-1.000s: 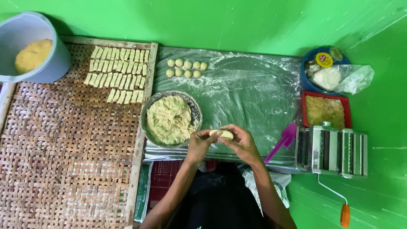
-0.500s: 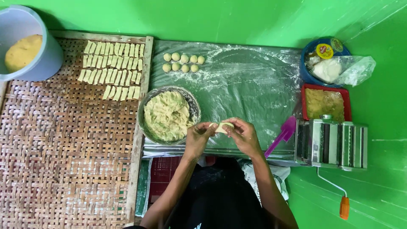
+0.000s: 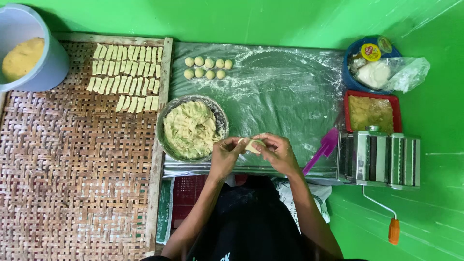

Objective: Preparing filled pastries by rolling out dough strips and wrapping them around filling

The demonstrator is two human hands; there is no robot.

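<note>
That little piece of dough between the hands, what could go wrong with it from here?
The dough piece is pinched between the left hand and right hand above the floured plastic sheet, so it might tear or slip. The bowl of filling sits right beside the left hand; an elbow nudge could perhaps tip it.

Bright, even light w/ soft shadows, sharp focus (slight glare on plastic sheet (image 3: 270,96)).
</note>
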